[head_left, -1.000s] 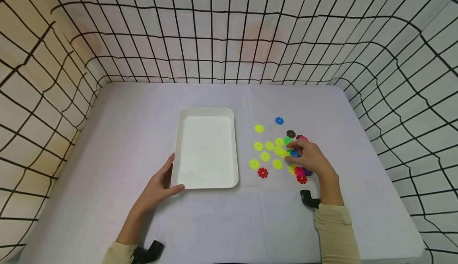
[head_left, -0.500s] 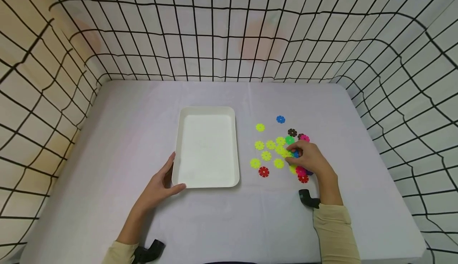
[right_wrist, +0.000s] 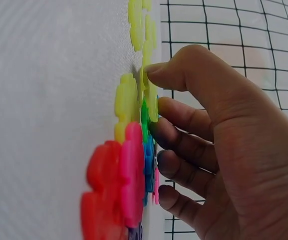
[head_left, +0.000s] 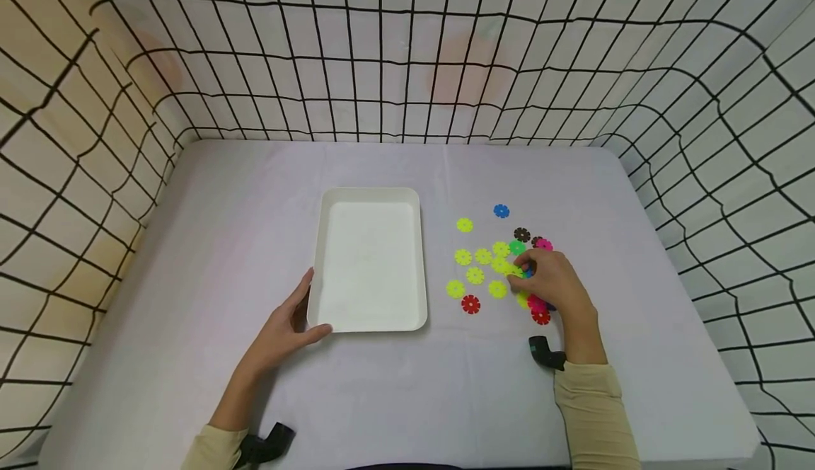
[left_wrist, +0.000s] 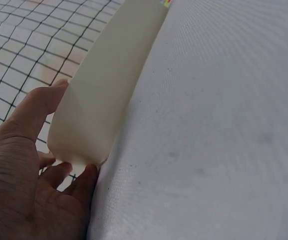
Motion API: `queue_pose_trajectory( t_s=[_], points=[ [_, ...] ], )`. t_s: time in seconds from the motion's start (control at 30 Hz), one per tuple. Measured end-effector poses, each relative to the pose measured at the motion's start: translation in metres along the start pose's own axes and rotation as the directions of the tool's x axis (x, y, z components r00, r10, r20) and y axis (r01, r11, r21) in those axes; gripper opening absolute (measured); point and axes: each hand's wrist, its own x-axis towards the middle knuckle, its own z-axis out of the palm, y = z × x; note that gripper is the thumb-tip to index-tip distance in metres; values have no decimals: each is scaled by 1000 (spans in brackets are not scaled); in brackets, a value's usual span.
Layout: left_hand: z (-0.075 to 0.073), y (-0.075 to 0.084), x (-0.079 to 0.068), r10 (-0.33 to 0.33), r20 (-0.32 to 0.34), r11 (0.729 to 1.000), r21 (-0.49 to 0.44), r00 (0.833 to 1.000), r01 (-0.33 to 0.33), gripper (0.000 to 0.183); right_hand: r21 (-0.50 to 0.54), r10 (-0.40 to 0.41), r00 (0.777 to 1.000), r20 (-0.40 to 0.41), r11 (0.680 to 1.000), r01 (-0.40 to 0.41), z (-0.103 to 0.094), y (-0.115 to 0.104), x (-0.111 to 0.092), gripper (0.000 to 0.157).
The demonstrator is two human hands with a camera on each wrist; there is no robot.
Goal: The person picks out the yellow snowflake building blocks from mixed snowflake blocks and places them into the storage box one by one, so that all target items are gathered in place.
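Observation:
A white rectangular tray (head_left: pixel 371 265) lies on the table, and my left hand (head_left: pixel 280 335) grips its near left corner. In the left wrist view the thumb is at one edge of the tray wall (left_wrist: pixel 99 80) and the fingertips (left_wrist: pixel 86 175) curl at the corner. My right hand (head_left: pixel 554 282) is over a scatter of flower-shaped plastic discs. Its thumb and index finger pinch a yellow disc (right_wrist: pixel 151 102), while the other fingers bend loosely beside it. Green and blue discs (right_wrist: pixel 148 165) show under the fingers, partly hidden.
Several yellow discs (head_left: pixel 475 275) lie between tray and right hand, with a red disc (head_left: pixel 470 304) nearer me. A blue disc (head_left: pixel 501 211) and a dark brown disc (head_left: pixel 522 234) lie farther back. Pink disc (head_left: pixel 538 303) overlaps others. Black wire mesh (head_left: pixel 395 63) surrounds the table.
My right thumb and index fingertips have come slightly closer together at the yellow disc. The left hand stays on the tray corner; the whole view shifts slightly.

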Motion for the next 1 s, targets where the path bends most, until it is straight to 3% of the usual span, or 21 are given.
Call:
queue_pose_trajectory(
  t_s=[0.23,0.63,1.0],
  points=[
    [-1,-3,1,8,9,1000,-14,1000,-8,102,-4,13,1000,7,1000,-13,1,-7,1,41],
    [-2,-4,2,-5,7,1000,29,1000,5,102,19,-70,997,-29,997,71,3,-14,3,33],
    [-4,0,0,-23,-4,998,60,1000,23,103,46,-232,970,-68,971,236,0,-71,37,27]
  ],
)
